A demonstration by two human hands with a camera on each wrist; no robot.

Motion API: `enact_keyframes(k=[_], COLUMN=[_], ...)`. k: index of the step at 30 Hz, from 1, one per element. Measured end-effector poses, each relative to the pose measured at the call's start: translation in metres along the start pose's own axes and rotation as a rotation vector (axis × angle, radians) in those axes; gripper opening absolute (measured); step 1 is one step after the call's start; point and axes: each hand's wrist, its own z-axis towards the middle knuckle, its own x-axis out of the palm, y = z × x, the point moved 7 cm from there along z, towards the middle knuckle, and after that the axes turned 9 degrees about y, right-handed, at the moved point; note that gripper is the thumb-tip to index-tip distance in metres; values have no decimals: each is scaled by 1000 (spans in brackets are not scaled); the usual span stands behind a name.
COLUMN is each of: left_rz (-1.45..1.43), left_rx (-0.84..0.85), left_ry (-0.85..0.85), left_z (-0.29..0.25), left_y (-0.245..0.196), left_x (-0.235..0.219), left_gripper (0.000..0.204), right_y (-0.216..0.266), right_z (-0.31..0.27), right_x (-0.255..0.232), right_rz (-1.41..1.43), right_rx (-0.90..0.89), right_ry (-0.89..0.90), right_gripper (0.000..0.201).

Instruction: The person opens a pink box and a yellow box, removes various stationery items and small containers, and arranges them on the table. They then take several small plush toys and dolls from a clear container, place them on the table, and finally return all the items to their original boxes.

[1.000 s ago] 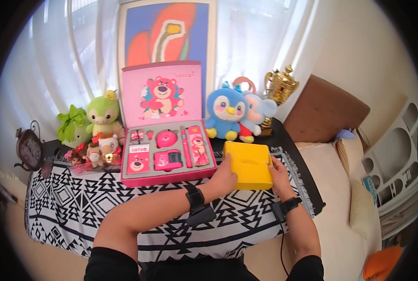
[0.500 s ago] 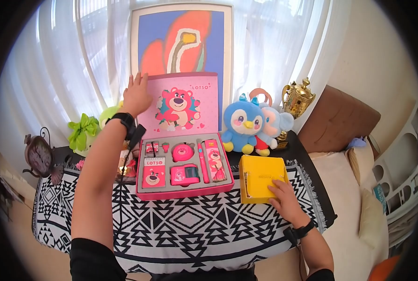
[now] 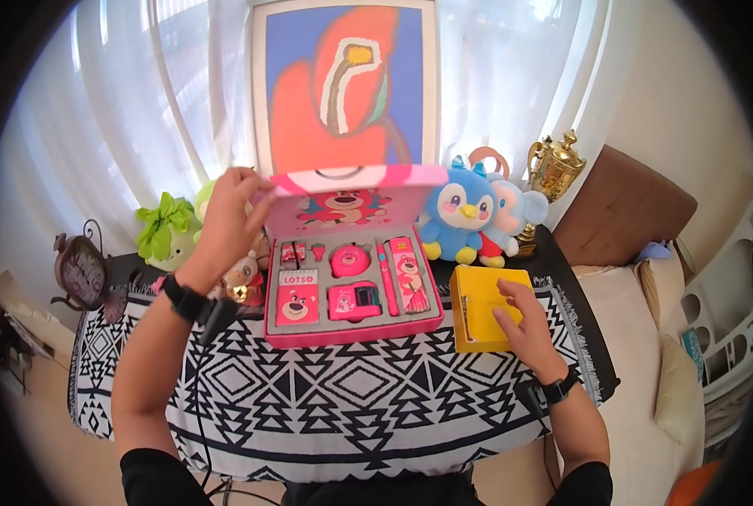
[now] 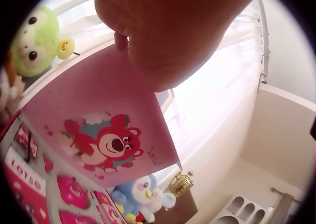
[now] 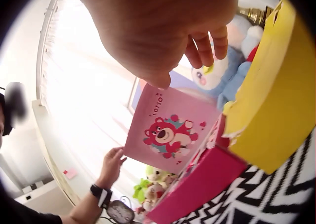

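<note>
The pink gift box (image 3: 355, 336) stands on the patterned cloth, its hinged lid (image 3: 360, 179) tilted forward over a grey tray that holds a notebook (image 3: 298, 304), a pink round item (image 3: 350, 260) and other pieces. My left hand (image 3: 235, 221) holds the lid's left edge, fingers at its upper corner; the left wrist view shows the lid's bear print (image 4: 111, 145) beneath that hand. To the right lies a yellow box (image 3: 476, 325). My right hand (image 3: 524, 331) hovers at its right side, fingers spread and loosely bent, gripping nothing.
Plush toys (image 3: 461, 211) and a gold trophy (image 3: 556, 169) stand behind the yellow box. Green plush toys (image 3: 167, 232) and an ornate clock (image 3: 83, 274) are at the left. A framed picture (image 3: 309, 93) leans behind the lid. A bed (image 3: 613, 337) is at the right.
My left hand has gone from the yellow box to the lid, which has swung forward from upright. My right hand has let go of the yellow box, now lying on the cloth.
</note>
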Motion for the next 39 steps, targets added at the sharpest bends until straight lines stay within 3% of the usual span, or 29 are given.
enact_keyframes(k=[1, 3, 4, 7, 9, 11, 13, 19, 21, 25, 27, 29, 33, 36, 39], left_rz=[-4, 2, 53, -1, -56, -25, -238, -249, -313, -394, -269, -201, -350, 56, 88], left_rx=[34, 39, 36, -156, -242, -254, -381, -414, -494, -591, -401, -351, -544, -406, -433], left_ry=[-5, -31, -41, 58, 75, 68, 138, 107, 130, 163, 102, 68, 152, -16, 73], left_z=[-19, -52, -70, -120, -147, -168, -187, -193, -193, -196, -195, -197, -204, -195, -192], left_y=[-11, -35, -37, -29, -27, -24, -12, -17, -16, -8, -12, -16, 0, 20, 48], left_x=[-2, -4, 2, 28, 42, 54, 74, 78, 76, 80, 79, 75, 74, 49, 52], left_gripper=[24, 34, 45, 59, 63, 65, 64, 60, 53, 44, 37, 34, 31, 35, 40], right_y=[8, 16, 17, 26, 31, 36, 40, 32, 28, 23, 23, 28, 38, 40, 43], right_z=[10, 27, 34, 44, 43, 39, 37, 35, 35, 36, 33, 29, 20, 20, 19], right_x=[8, 21, 31, 56, 66, 75, 78, 87, 89, 91, 94, 94, 94, 99, 104], right_rz=[8, 379, 423, 472, 468, 18, 64, 17, 60, 21, -124, -161, -228, -197, -227], right_rx=[-4, 29, 6, -43, -82, -152, -148, -106, -30, -60, -136, -119, -86, -101, -83], right_ry=[12, -58, -44, -12, -26, 21, -26, -86, -80, -94, -75, -44, -41, 9, 20], right_gripper=[54, 62, 69, 69, 61, 48, 38, 34, 32, 30, 30, 32, 34, 36, 39])
